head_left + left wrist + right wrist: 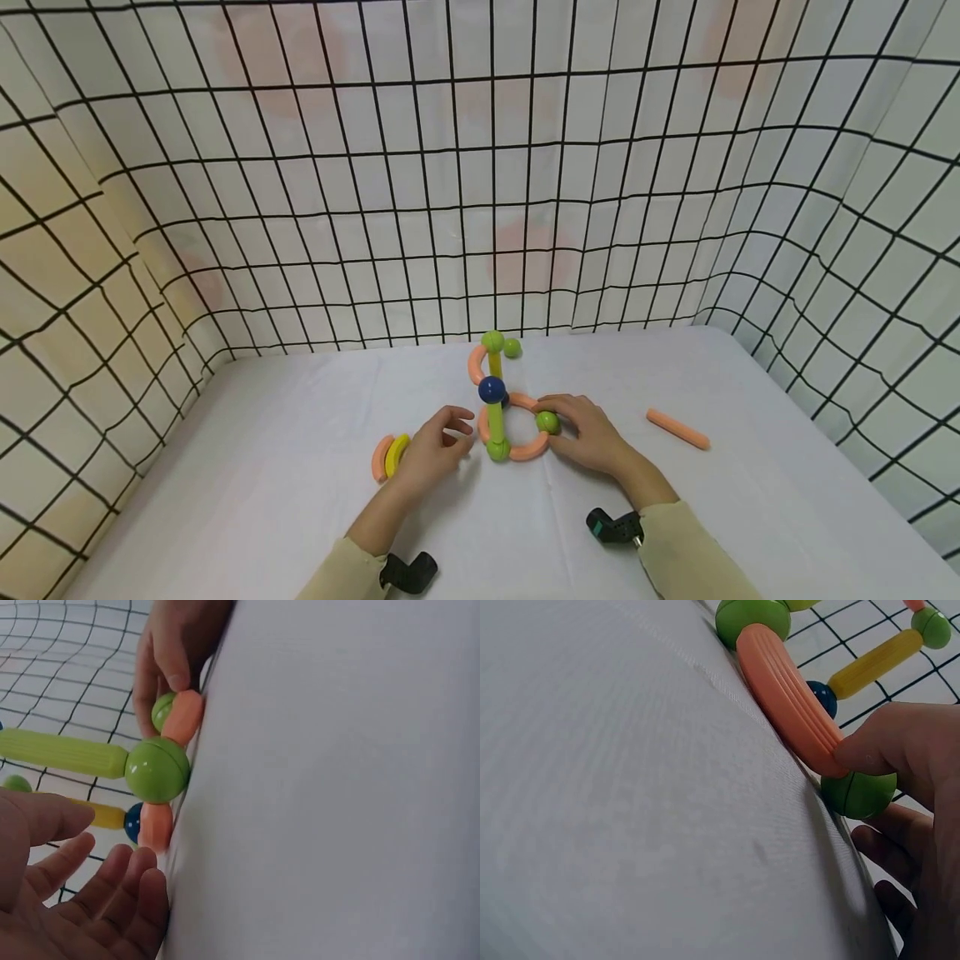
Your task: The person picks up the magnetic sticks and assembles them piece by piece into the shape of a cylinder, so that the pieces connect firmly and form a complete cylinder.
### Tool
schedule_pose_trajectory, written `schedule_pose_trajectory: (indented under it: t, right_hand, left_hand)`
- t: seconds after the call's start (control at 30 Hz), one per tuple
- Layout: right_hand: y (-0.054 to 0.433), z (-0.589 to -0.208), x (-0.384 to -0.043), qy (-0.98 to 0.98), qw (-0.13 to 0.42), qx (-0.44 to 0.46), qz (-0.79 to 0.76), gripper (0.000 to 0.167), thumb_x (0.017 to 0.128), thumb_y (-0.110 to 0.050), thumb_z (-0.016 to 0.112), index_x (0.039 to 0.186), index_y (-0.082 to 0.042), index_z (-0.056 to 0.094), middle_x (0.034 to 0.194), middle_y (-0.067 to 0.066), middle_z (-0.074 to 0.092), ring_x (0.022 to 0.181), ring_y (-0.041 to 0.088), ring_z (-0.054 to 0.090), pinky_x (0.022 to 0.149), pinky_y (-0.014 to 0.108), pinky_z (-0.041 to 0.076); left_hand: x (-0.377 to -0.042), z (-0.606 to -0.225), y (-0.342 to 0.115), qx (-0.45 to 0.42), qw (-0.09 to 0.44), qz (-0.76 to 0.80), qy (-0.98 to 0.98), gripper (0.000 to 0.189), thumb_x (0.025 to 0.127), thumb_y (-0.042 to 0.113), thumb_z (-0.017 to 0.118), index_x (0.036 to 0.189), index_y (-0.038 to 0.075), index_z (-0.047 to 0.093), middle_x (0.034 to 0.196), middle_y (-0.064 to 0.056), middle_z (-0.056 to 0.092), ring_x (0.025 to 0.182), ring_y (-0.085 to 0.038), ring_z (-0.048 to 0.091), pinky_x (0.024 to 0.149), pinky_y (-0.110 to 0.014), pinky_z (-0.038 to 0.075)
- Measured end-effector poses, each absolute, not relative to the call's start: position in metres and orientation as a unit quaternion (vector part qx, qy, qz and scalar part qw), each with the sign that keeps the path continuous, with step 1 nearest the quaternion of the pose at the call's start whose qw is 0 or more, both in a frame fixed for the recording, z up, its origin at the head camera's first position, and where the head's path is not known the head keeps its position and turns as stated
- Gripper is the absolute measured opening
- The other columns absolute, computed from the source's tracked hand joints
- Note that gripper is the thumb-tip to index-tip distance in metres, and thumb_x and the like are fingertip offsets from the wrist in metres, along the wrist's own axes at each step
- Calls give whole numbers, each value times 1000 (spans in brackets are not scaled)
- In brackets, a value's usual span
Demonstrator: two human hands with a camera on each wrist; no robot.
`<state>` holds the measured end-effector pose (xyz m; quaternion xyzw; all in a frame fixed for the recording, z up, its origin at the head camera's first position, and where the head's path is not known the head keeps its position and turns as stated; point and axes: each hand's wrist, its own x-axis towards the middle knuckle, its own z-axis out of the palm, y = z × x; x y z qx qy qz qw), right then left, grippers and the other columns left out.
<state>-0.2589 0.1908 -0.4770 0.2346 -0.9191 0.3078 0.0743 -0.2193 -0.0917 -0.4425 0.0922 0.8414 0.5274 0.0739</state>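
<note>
A ring of orange curved rods (530, 447) joined by balls lies on the white table. From its front green ball (498, 450) a light green rod (496, 423) rises to a blue ball (491, 389). Behind it, a yellow rod (876, 663) runs from another blue ball (823, 697) to a green ball (492, 341). My right hand (587, 433) grips the ring at its right green ball (547, 422), thumb pressed on the near curved rod's end. My left hand (435, 450) is beside the ring's left side, fingers loosely bent and holding nothing.
An orange curved rod (382, 458) and a yellow curved rod (397, 455) lie left of my left hand. A straight orange rod (678, 429) lies at right. Another green ball (512, 347) is at the back, before the black grid netting (493, 205) enclosing the table.
</note>
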Motion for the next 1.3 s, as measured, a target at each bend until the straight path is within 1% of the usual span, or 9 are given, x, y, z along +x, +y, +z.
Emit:
schedule_pose_trajectory:
  t: [0.17, 0.33, 0.47, 0.6, 0.7, 0.9, 1.1, 1.2, 1.3]
  right_hand:
    - [190, -478, -259, -920, 76, 237, 302, 44, 86, -24, 71, 128, -29, 64, 140, 0, 60, 129, 30, 53, 104, 60, 40]
    - [191, -478, -259, -925, 74, 232, 293, 42, 86, -28, 72, 128, -31, 63, 141, -2, 59, 128, 29, 52, 103, 59, 40]
    - [191, -477, -259, -926, 71, 226, 294, 42, 86, -31, 73, 127, -31, 64, 142, 0, 58, 128, 30, 52, 103, 59, 40]
    - [189, -477, -259, -926, 56, 215, 305, 40, 86, -34, 74, 125, -31, 64, 145, 1, 55, 134, 33, 48, 106, 62, 37]
    - [186, -477, -258, -928, 52, 204, 307, 37, 85, -35, 76, 121, -32, 64, 147, 2, 51, 137, 34, 45, 107, 63, 35]
    - [176, -477, -255, -931, 68, 192, 303, 29, 82, -37, 79, 107, -32, 64, 151, 8, 46, 138, 39, 45, 106, 66, 36]
    - [165, -474, -249, -936, 84, 175, 294, 30, 80, -42, 81, 99, -31, 62, 155, 11, 42, 135, 43, 48, 106, 66, 37]
    - [159, -473, -246, -938, 91, 170, 287, 29, 79, -42, 82, 97, -30, 62, 153, 12, 44, 133, 42, 50, 105, 64, 38]
    - [156, -473, -244, -940, 95, 175, 276, 28, 80, -42, 81, 96, -29, 63, 149, 12, 49, 128, 39, 52, 102, 62, 41]
  left_hand:
    - [-220, -450, -92, 102, 66, 524, 843, 34, 95, 19, 65, 128, 13, 58, 116, -7, 65, 89, -17, 61, 72, -27, 52]
    - [-220, -457, -92, 122, 42, 510, 850, 32, 95, 19, 66, 125, 13, 60, 116, -8, 67, 90, -15, 61, 71, -25, 51]
    - [-220, -464, -91, 124, 24, 501, 856, 29, 95, 19, 66, 124, 15, 61, 115, -5, 68, 86, -13, 60, 68, -21, 50]
    - [-221, -469, -92, 100, 17, 514, 852, 28, 95, 17, 66, 123, 16, 62, 113, -3, 68, 83, -12, 61, 63, -20, 50]
    - [-223, -472, -93, 84, 17, 525, 847, 28, 95, 18, 66, 123, 16, 62, 113, -2, 67, 82, -12, 62, 61, -20, 51]
    - [-223, -471, -94, 91, 10, 525, 846, 28, 95, 18, 66, 123, 17, 62, 114, -3, 67, 84, -14, 61, 60, -20, 51]
    - [-220, -468, -94, 99, -8, 509, 855, 26, 95, 17, 66, 121, 18, 63, 116, -3, 67, 90, -14, 60, 65, -19, 52]
    - [-219, -468, -95, 100, -9, 501, 860, 26, 95, 17, 66, 122, 18, 64, 119, -1, 67, 93, -14, 60, 71, -19, 51]
    - [-219, -468, -95, 103, -15, 494, 863, 27, 95, 17, 66, 122, 17, 66, 120, -2, 67, 95, -13, 61, 75, -20, 51]
